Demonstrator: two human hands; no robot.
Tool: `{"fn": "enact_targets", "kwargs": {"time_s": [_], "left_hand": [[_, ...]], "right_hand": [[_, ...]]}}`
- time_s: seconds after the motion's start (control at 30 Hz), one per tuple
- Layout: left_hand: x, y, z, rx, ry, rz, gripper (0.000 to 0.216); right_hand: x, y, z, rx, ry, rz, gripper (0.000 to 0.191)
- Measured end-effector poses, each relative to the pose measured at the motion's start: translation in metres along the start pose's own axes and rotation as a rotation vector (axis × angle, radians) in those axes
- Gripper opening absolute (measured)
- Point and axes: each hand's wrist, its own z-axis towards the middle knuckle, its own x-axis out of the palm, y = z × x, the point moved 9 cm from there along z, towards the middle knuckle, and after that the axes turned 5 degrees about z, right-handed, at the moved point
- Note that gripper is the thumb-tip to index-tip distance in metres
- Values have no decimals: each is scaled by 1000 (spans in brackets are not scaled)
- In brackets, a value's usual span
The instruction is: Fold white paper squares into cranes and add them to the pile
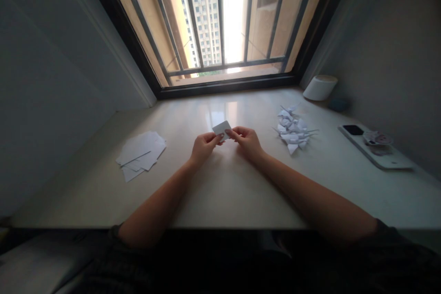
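I see the small paper square pinched between both sets of fingers, left hand and right hand at opposite edges, lifted just off the worktop, probably to line up a fold. Folded paper pieces lie right of the fingers, flat sheets left. Any creases are too small to make out.

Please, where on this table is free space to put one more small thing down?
Bare top lies between the stack of flat paper sheets and the left hand, and along the table near edge between the forearms. The right is crowded: heap of folded paper figures, phone, tape roll.
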Motion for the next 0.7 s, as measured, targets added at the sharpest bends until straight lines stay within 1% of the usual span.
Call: {"fn": "enact_targets", "kwargs": {"time_s": [0.17, 0.33, 0.47, 0.57, 0.7], "left_hand": [[-8, 0, 3, 16, -67, -33, 38], [-9, 6, 3, -26, -76, -70, 40], [-9, 2, 2, -7, -76, -56, 38], [-5, -2, 1, 3, -31, -72, 36], [9, 1, -2, -57, 95, -91, 36]], "right_hand": [[-1, -3, 0, 7, 2, -29, 40], [-1, -7, 1, 33, -7, -35, 43], [-3, -9, 2, 51, -19, -31, 43], [-6, -8, 2, 43, -33, -34, 42], [-7, -7, 3, 33, -41, -17, 41]]}}
